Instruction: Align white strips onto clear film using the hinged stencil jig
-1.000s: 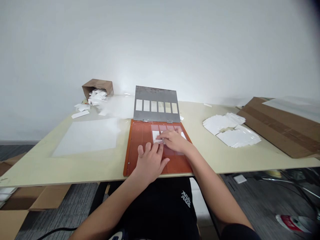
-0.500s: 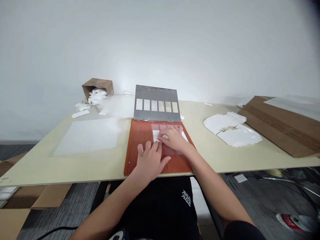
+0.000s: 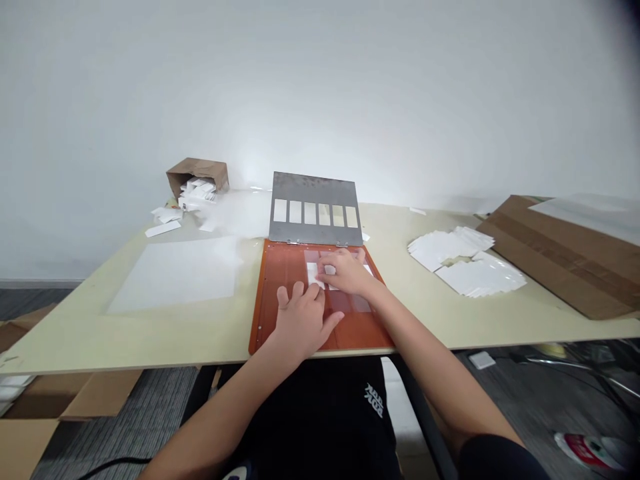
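An orange-brown board (image 3: pixel 273 267) lies at the table's front edge, with a grey plate (image 3: pixel 315 185) with several rectangular windows hinged up at its far side. Flat on the board, my left hand (image 3: pixel 303 319) has its fingers spread, the fingertips at the lower end of a small white card (image 3: pixel 313 272). My right hand (image 3: pixel 346 272) bends over the card's right edge, thumb and fingers drawn together on it. More white cards show partly beneath the right hand, over a clear sheet (image 3: pixel 361 304) on the board. The right fingertips are partly hidden.
A tipped cardboard box (image 3: pixel 200 167) spills white cards at the back left. A translucent sheet (image 3: pixel 175 273) lies left of the board. Fanned white cards (image 3: pixel 480 275) lie to the right, beside a large cardboard piece (image 3: pixel 570 257). An open carton (image 3: pixel 100 393) stands below the table's left side.
My right hand has shifted slightly over the white card, showing more of the card. The left hand stays nearly where it was. The whole view has moved slightly.
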### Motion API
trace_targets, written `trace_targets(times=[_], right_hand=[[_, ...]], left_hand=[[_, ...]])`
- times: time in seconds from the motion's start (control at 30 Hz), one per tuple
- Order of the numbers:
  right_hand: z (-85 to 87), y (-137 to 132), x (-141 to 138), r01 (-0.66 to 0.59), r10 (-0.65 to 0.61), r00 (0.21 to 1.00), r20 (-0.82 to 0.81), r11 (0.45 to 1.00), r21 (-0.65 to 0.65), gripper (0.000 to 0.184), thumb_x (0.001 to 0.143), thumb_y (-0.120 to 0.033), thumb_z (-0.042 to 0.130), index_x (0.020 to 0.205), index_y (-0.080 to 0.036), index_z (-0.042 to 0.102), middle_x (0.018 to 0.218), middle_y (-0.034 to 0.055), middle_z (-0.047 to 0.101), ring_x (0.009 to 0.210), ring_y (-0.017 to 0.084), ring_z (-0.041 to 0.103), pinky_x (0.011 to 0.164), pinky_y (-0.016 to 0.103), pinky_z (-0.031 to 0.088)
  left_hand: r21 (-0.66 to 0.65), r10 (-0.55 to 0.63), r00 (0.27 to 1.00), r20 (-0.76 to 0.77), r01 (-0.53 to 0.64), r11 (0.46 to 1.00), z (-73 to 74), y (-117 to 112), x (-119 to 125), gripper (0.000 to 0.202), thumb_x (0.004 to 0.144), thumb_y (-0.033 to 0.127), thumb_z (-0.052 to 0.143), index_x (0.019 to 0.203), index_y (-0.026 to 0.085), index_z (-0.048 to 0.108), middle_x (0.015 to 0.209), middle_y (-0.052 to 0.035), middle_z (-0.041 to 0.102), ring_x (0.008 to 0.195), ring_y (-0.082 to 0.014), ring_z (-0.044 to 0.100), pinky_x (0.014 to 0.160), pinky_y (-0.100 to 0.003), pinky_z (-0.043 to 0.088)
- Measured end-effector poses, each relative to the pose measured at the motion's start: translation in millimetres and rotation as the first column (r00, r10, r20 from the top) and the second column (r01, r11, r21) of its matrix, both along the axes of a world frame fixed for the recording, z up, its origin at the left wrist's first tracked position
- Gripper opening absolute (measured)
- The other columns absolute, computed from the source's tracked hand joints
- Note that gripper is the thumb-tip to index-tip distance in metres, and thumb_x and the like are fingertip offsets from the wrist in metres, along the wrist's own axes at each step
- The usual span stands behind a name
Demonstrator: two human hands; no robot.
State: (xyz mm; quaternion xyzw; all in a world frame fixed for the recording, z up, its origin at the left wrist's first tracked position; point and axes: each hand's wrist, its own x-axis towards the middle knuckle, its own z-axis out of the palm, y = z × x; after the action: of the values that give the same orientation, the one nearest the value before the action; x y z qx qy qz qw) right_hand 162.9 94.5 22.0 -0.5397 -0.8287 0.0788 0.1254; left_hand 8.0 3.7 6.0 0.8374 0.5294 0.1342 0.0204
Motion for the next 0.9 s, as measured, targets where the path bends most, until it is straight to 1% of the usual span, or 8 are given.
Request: trace_targets(times=[0.13, 0.3, 0.4, 0.63, 0.9], right_hand=[[-1.5, 1.0, 0.2, 0.017, -0.017, 1.0, -0.008, 1.0, 0.013, 0.015, 0.087, -0.035, 0.059, 0.079, -0.024, 0.067, 0.09, 0.0029, 0.071, 0.106, 0.028, 0.053, 0.092, 0.048, 0.023], [-4.2, -2.0, -0.1, 0.035, -0.033, 0.999, -0.028, 0.998, 0.043, 0.019, 0.091, -0.035, 0.054, 0.082, -0.024, 0.067, 0.096, 0.0044, 0.073, 0.107, 0.028, 0.052, 0.094, 0.052, 0.021], [-6.7, -2.9, -0.1, 0.041, -0.039, 0.998, -0.043, 0.998, 0.053, 0.02, 0.092, -0.035, 0.053, 0.082, -0.023, 0.066, 0.099, 0.0043, 0.073, 0.107, 0.028, 0.052, 0.095, 0.052, 0.021], [-9.7, -4.1, -0.1, 0.053, -0.051, 0.998, -0.039, 0.997, 0.062, 0.021, 0.093, -0.036, 0.05, 0.083, -0.024, 0.064, 0.096, 0.0027, 0.072, 0.106, 0.027, 0.053, 0.095, 0.051, 0.023], [-10.4, -7.6, -3.0, 0.057, -0.055, 0.998, -0.018, 0.995, 0.078, 0.021, 0.094, -0.035, 0.047, 0.086, -0.023, 0.063, 0.1, 0.0036, 0.072, 0.106, 0.026, 0.053, 0.095, 0.051, 0.024]], left_hand=[[0.004, 0.009, 1.0, -0.012, -0.009, 1.0, 0.2, -1.6, 0.9, 0.052, 0.098, 0.051, 0.039, 0.12, 0.011, 0.065, 0.117, -0.0145, 0.064, 0.104, -0.0324, 0.05, 0.089, -0.054, 0.036], [-0.009, 0.027, 0.999, -0.04, -0.027, 1.0, 1.8, -3.3, 3.2, 0.051, 0.098, 0.049, 0.038, 0.118, 0.011, 0.065, 0.114, -0.0142, 0.064, 0.105, -0.0325, 0.05, 0.089, -0.054, 0.036], [-0.004, 0.038, 0.998, -0.051, -0.039, 0.999, 0.9, -3.8, 4.5, 0.051, 0.098, 0.05, 0.038, 0.119, 0.011, 0.065, 0.113, -0.0139, 0.064, 0.104, -0.032, 0.05, 0.089, -0.053, 0.036], [0.03, 0.063, 0.997, -0.051, -0.062, 0.998, -3.3, -5.7, 7.3, 0.053, 0.099, 0.05, 0.036, 0.125, 0.011, 0.062, 0.113, -0.0138, 0.063, 0.102, -0.0313, 0.05, 0.085, -0.051, 0.037], [0.057, 0.082, 0.995, -0.058, -0.079, 0.995, -5.3, -7.0, 7.6, 0.054, 0.098, 0.051, 0.036, 0.127, 0.012, 0.061, 0.116, -0.0146, 0.06, 0.101, -0.0306, 0.049, 0.087, -0.051, 0.037]])
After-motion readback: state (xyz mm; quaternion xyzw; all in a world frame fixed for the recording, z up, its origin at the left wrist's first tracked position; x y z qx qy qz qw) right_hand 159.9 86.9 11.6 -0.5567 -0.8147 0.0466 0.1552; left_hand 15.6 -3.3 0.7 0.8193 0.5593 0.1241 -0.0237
